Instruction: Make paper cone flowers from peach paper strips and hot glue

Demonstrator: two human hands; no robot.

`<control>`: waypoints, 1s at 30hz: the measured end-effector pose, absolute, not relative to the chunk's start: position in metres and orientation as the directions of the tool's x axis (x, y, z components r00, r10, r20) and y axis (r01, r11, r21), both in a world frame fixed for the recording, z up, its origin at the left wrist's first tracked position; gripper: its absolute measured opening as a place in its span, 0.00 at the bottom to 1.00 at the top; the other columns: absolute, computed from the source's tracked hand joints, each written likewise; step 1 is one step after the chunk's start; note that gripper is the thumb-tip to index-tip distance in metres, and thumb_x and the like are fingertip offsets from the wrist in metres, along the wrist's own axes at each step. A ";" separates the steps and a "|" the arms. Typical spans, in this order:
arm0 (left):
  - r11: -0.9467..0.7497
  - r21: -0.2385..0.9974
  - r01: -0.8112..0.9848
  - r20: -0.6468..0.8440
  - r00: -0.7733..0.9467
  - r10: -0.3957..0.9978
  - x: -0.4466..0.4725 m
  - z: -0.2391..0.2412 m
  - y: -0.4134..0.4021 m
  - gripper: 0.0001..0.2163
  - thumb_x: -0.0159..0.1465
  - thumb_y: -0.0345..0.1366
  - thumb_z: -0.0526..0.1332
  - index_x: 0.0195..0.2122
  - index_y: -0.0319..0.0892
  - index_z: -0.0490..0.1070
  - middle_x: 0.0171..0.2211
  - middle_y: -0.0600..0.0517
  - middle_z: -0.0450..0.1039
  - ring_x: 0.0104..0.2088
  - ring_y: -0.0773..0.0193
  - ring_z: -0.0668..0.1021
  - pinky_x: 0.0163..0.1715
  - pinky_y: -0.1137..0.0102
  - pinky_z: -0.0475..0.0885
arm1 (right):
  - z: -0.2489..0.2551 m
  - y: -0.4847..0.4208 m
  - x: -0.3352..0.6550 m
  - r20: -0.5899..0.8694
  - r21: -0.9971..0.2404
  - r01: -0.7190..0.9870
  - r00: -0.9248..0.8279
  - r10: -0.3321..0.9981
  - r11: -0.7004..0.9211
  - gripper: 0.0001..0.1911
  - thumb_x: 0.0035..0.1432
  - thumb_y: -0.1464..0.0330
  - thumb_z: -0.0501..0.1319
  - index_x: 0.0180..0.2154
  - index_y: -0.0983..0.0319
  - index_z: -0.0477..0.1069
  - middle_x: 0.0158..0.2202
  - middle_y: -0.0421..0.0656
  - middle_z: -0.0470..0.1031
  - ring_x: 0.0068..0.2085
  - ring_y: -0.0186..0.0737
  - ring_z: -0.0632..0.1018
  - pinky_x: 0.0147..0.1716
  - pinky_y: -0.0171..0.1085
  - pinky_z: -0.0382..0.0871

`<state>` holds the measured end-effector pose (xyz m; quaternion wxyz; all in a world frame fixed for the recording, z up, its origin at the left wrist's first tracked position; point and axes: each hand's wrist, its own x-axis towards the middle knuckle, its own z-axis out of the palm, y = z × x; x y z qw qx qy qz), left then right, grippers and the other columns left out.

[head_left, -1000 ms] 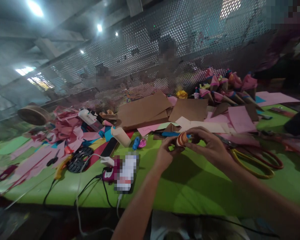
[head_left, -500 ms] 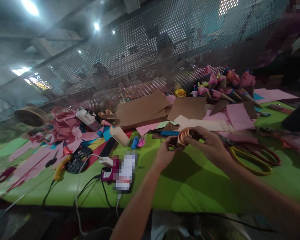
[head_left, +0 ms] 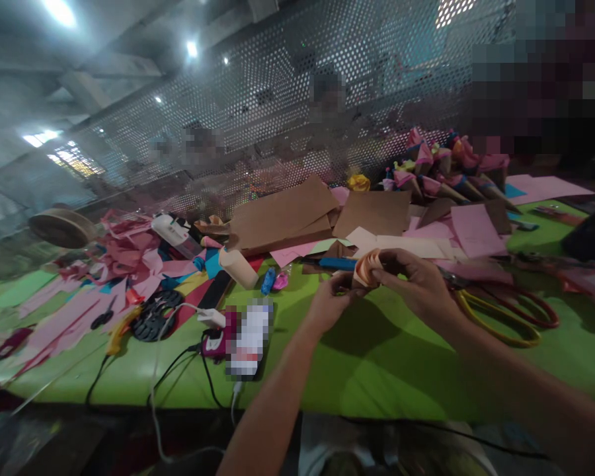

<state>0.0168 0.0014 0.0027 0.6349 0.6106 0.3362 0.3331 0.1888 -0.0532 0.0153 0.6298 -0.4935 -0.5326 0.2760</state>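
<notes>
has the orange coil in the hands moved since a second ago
Yes, slightly: the orange coil, between the left hand and the right hand, sits farther right in the picture, judged against the brown cardboard behind it.

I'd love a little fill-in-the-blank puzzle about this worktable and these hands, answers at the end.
The curled peach piece is held between the left hand and the ____ hand.
The large scissors have one yellow handle and one ____ handle.
The small pink bundle lies beside a small ____ bundle.
The table top is coloured ____.
Missing words: right; red; blue; green.
</notes>
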 end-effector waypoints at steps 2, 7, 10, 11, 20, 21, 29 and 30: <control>0.081 0.995 -0.064 -0.031 0.562 0.827 0.017 0.001 0.002 0.22 0.48 0.44 0.76 0.42 0.40 0.80 0.38 0.48 0.80 0.41 0.58 0.77 0.49 0.62 0.70 | 0.014 -0.052 0.189 0.392 -0.919 0.172 0.285 0.874 0.356 0.08 0.55 0.63 0.68 0.37 0.57 0.77 0.33 0.41 0.80 0.33 0.42 0.77 0.33 0.41 0.73; 0.152 0.980 -0.127 -0.054 0.567 0.822 0.018 0.002 0.000 0.23 0.46 0.46 0.78 0.40 0.40 0.81 0.39 0.48 0.80 0.44 0.56 0.77 0.53 0.60 0.68 | 0.012 -0.052 0.189 0.358 -0.933 0.133 0.267 0.895 0.334 0.11 0.57 0.59 0.69 0.39 0.57 0.78 0.35 0.42 0.81 0.35 0.42 0.78 0.35 0.42 0.74; 0.169 0.974 -0.152 -0.061 0.539 0.840 0.017 0.001 0.000 0.22 0.46 0.45 0.78 0.39 0.40 0.81 0.39 0.48 0.81 0.44 0.56 0.78 0.54 0.60 0.68 | 0.012 -0.051 0.191 0.328 -0.943 0.044 0.267 0.906 0.329 0.16 0.55 0.57 0.70 0.44 0.56 0.79 0.43 0.44 0.82 0.41 0.44 0.80 0.41 0.42 0.75; 0.170 0.972 -0.163 -0.061 0.525 0.849 0.017 0.001 0.000 0.22 0.46 0.45 0.78 0.39 0.40 0.81 0.39 0.48 0.81 0.44 0.56 0.78 0.54 0.60 0.68 | 0.012 -0.051 0.192 0.313 -0.947 0.019 0.282 0.907 0.321 0.17 0.55 0.56 0.71 0.45 0.56 0.78 0.44 0.44 0.81 0.43 0.44 0.80 0.41 0.42 0.75; 0.201 0.943 -0.264 -0.070 0.433 0.899 0.016 -0.001 0.001 0.23 0.43 0.46 0.80 0.38 0.41 0.82 0.39 0.48 0.83 0.43 0.57 0.80 0.53 0.60 0.70 | 0.013 -0.049 0.187 0.210 -0.976 0.085 0.150 0.966 0.199 0.24 0.50 0.56 0.72 0.47 0.58 0.76 0.39 0.44 0.81 0.36 0.43 0.79 0.35 0.41 0.74; 0.200 0.944 -0.263 -0.069 0.435 0.898 0.016 0.000 0.000 0.24 0.43 0.47 0.80 0.38 0.41 0.82 0.39 0.48 0.83 0.43 0.57 0.80 0.53 0.60 0.70 | 0.013 -0.049 0.186 0.210 -0.973 0.131 0.141 0.967 0.192 0.24 0.48 0.56 0.73 0.47 0.58 0.76 0.39 0.45 0.81 0.36 0.44 0.78 0.34 0.41 0.73; 0.137 0.958 -0.253 -0.003 0.469 0.883 0.019 0.002 -0.003 0.24 0.49 0.48 0.77 0.44 0.42 0.80 0.45 0.46 0.82 0.47 0.57 0.80 0.56 0.61 0.69 | 0.007 -0.045 0.184 0.292 -0.927 0.281 0.130 0.947 0.248 0.22 0.52 0.60 0.69 0.48 0.58 0.74 0.39 0.44 0.81 0.30 0.41 0.76 0.29 0.41 0.73; 0.124 0.960 -0.251 0.005 0.459 0.888 0.019 0.001 -0.002 0.24 0.48 0.47 0.78 0.44 0.42 0.79 0.45 0.47 0.82 0.46 0.58 0.80 0.55 0.61 0.69 | 0.007 -0.045 0.185 0.329 -0.913 0.299 0.141 0.934 0.276 0.22 0.52 0.62 0.69 0.50 0.57 0.74 0.42 0.45 0.81 0.30 0.41 0.76 0.30 0.41 0.74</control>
